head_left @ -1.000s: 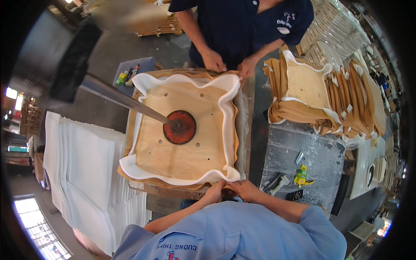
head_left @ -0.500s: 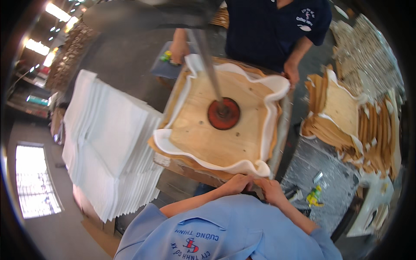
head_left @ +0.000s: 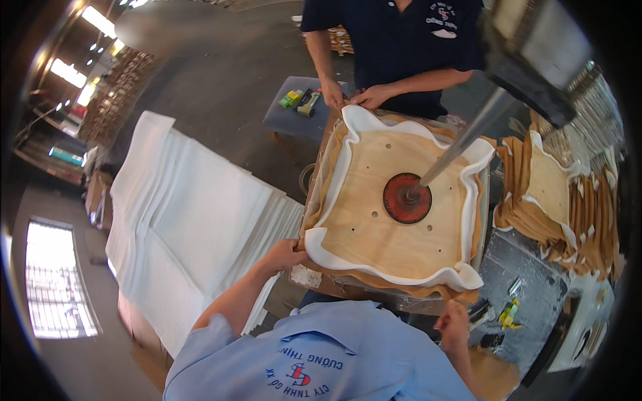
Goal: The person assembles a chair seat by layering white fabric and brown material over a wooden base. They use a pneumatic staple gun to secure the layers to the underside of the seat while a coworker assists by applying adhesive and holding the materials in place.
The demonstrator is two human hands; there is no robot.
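Fingers (head_left: 296,248) of the left hand (head_left: 284,254) are curled around the near left corner of the plywood seat board (head_left: 394,220), pinching the white foam lining (head_left: 319,242) and the tan covering beneath it. The right hand (head_left: 455,324) is held loosely cupped just below the board's near right corner, clear of it and grasping nothing.

For the step in hand, judged as drawing the covering snugly over the board's edges, the left corner is best pulled evenly, with the foam kept flat and unbunched, while the board is pinned by the red press disc (head_left: 406,198) at its centre. The wavy near edge is best smoothed before anything is fixed.

Left of the board, a stack of white foam sheets (head_left: 194,220) is seen. The board itself is pale, squarish and drilled with small holes, and is rimmed by a rippled white foam border. At its far edge, a co-worker's two hands (head_left: 354,97) are set on the foam. Right of the board, a pile of similar seat boards (head_left: 555,194) is stacked.
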